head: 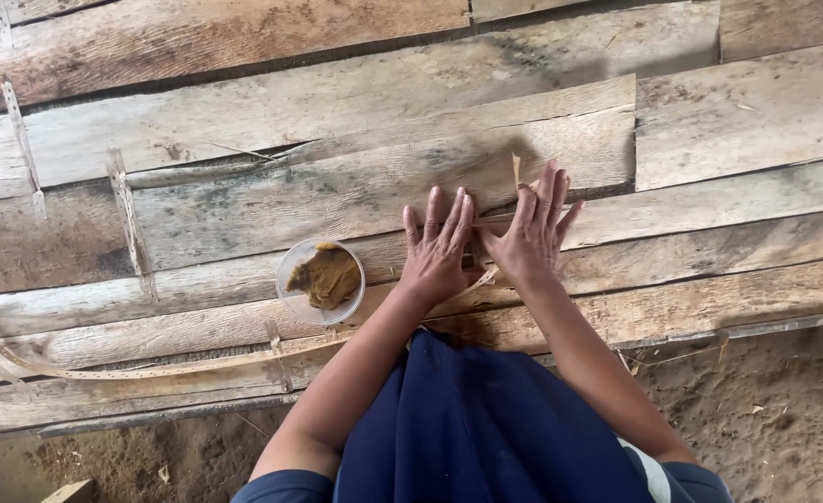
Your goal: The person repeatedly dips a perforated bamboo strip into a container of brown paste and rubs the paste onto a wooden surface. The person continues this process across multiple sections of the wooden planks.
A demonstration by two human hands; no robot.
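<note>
Head view, looking down on a stack of thin wood sheets (337, 186), weathered grey-brown, overlapping in long horizontal courses.

Left hand (438, 250) is lying flat, palm down, fingers stretched and slightly spread, pressing on the sheet; it is gripping nothing. Right hand (530, 233) is lying just beside it, thumbs nearly meeting, also flat and spread, clamped on nothing. A narrow strip (516, 170) of wood or tape is sticking up just beyond the right fingertips; I cannot tell whether the fingers are touching it.

A perforated tape (151, 369), pale tan, is running along the near sheets from the far left edge toward the hands, passing under the palms; the part beneath them is hidden. More short tape pieces (128, 219) are sitting across seams at left.

A round clear tub (321, 279) holding brownish paste is standing on the sheets just left of the left hand, not touching it.

Dark blue clothing (486, 428) is filling the lower centre. Sandy ground (765, 419) is showing below the stack's near edge.
</note>
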